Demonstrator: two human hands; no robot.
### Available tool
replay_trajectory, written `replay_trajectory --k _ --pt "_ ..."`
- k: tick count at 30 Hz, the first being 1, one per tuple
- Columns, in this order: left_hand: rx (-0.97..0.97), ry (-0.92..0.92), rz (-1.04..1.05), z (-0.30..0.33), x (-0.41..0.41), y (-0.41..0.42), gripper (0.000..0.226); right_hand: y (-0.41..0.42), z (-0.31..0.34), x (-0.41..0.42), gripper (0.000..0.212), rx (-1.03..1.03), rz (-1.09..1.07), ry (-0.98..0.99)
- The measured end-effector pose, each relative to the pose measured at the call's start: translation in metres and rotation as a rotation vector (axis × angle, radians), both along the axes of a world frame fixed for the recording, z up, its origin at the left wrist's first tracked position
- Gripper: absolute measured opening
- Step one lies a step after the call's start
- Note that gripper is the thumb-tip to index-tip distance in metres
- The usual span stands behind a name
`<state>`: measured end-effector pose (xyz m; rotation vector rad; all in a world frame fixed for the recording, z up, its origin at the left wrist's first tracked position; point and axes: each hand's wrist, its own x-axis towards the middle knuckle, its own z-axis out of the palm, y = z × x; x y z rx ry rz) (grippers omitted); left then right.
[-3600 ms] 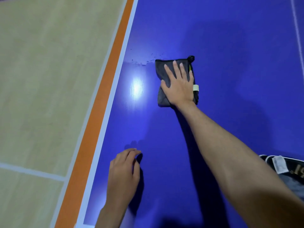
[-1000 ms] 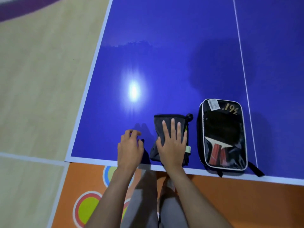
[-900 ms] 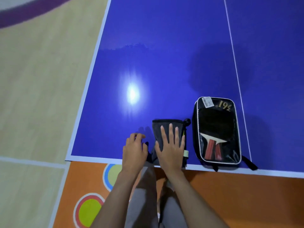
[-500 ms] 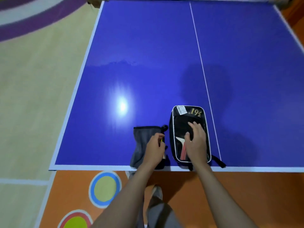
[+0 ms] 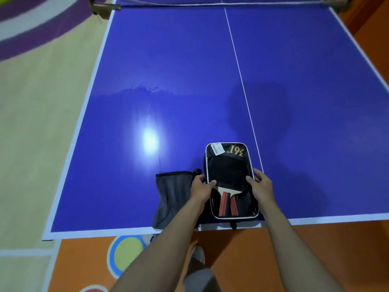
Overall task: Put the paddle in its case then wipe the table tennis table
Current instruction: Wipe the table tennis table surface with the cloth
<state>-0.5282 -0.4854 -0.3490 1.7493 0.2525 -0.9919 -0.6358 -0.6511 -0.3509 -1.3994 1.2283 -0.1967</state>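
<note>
Head view: paddle [image 5: 226, 186] already inside its clear-fronted case [image 5: 230, 180] near the bench [image 5: 147, 60] front edge, left hand [image 5: 201, 189] and right hand [image 5: 261, 187] gripping case sides, grey cloth [image 5: 172, 197] lying released alongside, wiping seemingly finished.

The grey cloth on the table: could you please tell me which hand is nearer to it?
Left. The left hand grips the case right beside the cloth; the right hand grips the case's far side.
</note>
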Motion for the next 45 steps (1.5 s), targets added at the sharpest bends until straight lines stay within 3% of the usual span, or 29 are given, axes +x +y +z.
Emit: replay_trajectory --k 4,8,17,21,29,31,36,40,45 --pt "-0.061 0.092 0.023 -0.007 0.014 0.015 0.056 -0.002 0.004 -0.003 0.041 -0.032 -0.018 -0.053" --pt "-0.126 0.069 0.061 0.001 0.043 0.062 0.041 0.023 0.021 0.025 0.041 -0.008 0.043 -0.157" --pt "-0.028 0.057 0.415 0.022 0.113 0.252 0.038 0.193 -0.003 0.133 0.046 0.134 0.305 -0.233" --pt "0.064 -0.003 0.474 0.02 0.137 0.329 0.043 0.271 -0.018 0.168 0.047 0.153 0.398 -0.202" --pt "0.101 -0.112 0.514 0.008 0.187 0.415 0.016 0.364 -0.025 0.213 0.045 0.217 0.496 -0.159" --pt "0.119 -0.15 0.5 0.003 0.195 0.425 0.008 0.375 -0.027 0.219 0.046 0.218 0.504 -0.147" --pt "0.229 -0.246 0.419 -0.015 0.205 0.431 0.018 0.376 -0.027 0.224 0.038 0.174 0.539 -0.101" --pt "0.341 -0.302 0.382 -0.016 0.202 0.422 0.032 0.348 -0.023 0.213 0.031 -0.053 0.599 -0.067" --pt "0.659 -0.681 0.215 -0.001 0.182 0.387 0.041 0.293 -0.013 0.173 0.026 -0.28 0.51 -0.112"
